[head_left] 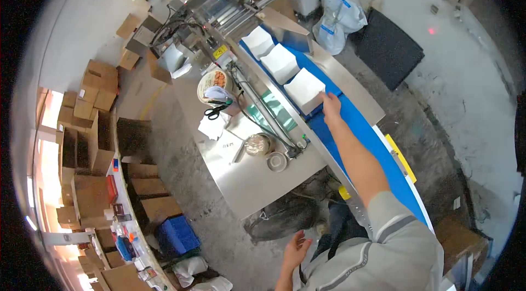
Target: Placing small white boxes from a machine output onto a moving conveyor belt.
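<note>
My right hand [331, 107] is at the near right corner of a white, block-like pack [304, 90] on a blue conveyor belt [356, 140]. Its fingers are closed against that corner, with part of the grip hidden. Beyond that pack, a second white pack [279, 64] and a third white pack [258, 43] lie in a row along the belt, toward the machine. Low in the view, beside my body, my left hand [297, 248] hangs away from the belt, its fingers loosely bent and apart, holding nothing.
A steel table [241, 192] left of the belt bears black-handled scissors [216, 109], a tape roll [257, 144] and a round tub [213, 83]. Ahead stands a machine with rollers [224, 14]. Cardboard boxes [98, 85] and a blue bin [179, 234] are at left; a white sack [337, 20] stands beyond the belt.
</note>
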{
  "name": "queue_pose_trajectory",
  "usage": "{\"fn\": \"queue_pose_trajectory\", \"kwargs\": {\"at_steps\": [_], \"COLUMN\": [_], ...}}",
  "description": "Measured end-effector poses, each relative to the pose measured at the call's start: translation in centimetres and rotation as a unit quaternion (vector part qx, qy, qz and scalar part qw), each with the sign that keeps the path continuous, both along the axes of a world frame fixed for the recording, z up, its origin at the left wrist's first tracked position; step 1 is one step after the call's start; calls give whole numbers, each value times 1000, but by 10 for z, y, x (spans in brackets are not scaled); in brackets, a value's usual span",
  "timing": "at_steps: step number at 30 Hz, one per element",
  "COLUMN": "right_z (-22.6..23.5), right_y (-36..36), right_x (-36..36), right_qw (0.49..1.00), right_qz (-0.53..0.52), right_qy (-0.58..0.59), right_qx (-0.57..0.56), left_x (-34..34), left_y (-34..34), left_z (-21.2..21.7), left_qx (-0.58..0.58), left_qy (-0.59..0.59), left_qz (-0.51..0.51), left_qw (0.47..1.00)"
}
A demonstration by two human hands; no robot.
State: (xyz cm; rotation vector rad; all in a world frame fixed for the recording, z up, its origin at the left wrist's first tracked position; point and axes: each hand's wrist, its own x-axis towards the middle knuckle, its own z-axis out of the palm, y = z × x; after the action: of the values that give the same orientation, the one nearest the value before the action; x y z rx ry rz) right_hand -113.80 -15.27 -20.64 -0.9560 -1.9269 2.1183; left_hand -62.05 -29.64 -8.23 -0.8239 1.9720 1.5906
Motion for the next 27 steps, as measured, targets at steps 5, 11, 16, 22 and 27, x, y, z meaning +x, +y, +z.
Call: {"fn": "queue_pose_trajectory", "kwargs": {"at_steps": [5, 11, 16, 22, 27], "right_z": [79, 150, 218, 270, 304], "right_y": [63, 177, 271, 371, 452], "right_x": [144, 372, 546, 714, 861], "right_qw": [977, 970, 990, 989, 961], "right_qz": [95, 159, 98, -48, -177], "right_qy": [31, 45, 57, 135, 138], "right_qx": [-186, -180, -78, 28, 162], "left_x": [26, 69, 93, 127, 157], "left_y": [4, 25, 98, 216, 330], "left_z": [37, 47, 53, 66, 69], "left_qx": [-31, 92, 147, 222, 243], "left_qy": [56, 132, 168, 227, 94], "left_qz": [-49, -75, -234, -404, -502], "left_qw": [997, 984, 946, 858, 825]}}
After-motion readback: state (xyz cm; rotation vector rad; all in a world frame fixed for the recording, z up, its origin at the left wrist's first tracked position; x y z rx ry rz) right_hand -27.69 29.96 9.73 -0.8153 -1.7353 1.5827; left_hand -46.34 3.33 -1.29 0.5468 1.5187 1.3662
